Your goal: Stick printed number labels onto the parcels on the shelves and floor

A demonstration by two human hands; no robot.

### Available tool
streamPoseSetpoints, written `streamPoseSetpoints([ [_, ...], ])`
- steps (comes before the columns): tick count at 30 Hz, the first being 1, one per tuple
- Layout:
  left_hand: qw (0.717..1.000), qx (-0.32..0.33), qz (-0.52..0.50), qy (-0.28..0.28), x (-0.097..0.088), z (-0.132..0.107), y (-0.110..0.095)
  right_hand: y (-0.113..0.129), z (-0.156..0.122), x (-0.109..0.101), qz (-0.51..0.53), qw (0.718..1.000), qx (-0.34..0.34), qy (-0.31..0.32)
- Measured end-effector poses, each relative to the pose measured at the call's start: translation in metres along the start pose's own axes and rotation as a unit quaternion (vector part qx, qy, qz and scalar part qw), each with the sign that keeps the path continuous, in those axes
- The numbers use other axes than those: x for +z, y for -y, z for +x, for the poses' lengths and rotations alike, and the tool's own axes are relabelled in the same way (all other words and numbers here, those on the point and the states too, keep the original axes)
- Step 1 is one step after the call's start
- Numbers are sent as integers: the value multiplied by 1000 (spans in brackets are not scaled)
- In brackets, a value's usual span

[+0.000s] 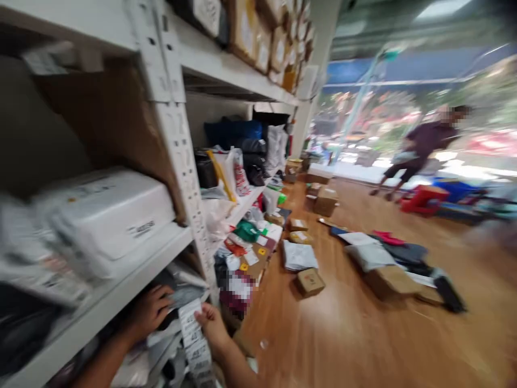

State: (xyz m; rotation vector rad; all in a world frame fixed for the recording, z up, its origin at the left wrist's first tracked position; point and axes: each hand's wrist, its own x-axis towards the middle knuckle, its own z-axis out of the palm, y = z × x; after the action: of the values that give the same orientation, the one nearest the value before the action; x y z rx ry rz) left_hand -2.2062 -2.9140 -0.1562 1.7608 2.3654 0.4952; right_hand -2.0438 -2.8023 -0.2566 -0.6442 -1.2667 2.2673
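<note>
Our right hand (213, 326) pinches the long white printed paper strip (197, 353), so we should leave the numbers below those fingertips uncovered; our left hand (152, 311), beside grey plastic packaging (186, 294), has a grip we cannot tell.

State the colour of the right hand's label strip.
The label strip is white with dark print; head view.

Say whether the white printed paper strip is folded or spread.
Spread along its visible length: the white printed paper strip runs down past the right hand, several numbers showing; lower end unclear.
</note>
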Motion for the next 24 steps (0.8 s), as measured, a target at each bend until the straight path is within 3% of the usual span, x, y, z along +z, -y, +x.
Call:
streamPoseSetpoints([
  [2, 994, -72, -71, 38, -12, -3, -7, -10, 11, 24, 35, 998, 32, 45],
  [4, 989, -120, -81, 40, -17, 9, -10, -13, 25, 40, 52, 996, 44, 60],
  [8, 981, -151, -104, 67, -16, 32, -8, -13, 49, 56, 54, 998, 33, 22],
  [15, 959, -210, -153, 112, -6, 41, 5, -21, 59, 63, 29, 998, 6, -57],
  [20, 957, -219, -155, 110, -2, 42, 8, -27, 61, 64, 15, 992, -3, -129],
  [24, 963, -215, -121, 107, 0, 39, 6, -25, 58, 63, 18, 994, 2, -112],
])
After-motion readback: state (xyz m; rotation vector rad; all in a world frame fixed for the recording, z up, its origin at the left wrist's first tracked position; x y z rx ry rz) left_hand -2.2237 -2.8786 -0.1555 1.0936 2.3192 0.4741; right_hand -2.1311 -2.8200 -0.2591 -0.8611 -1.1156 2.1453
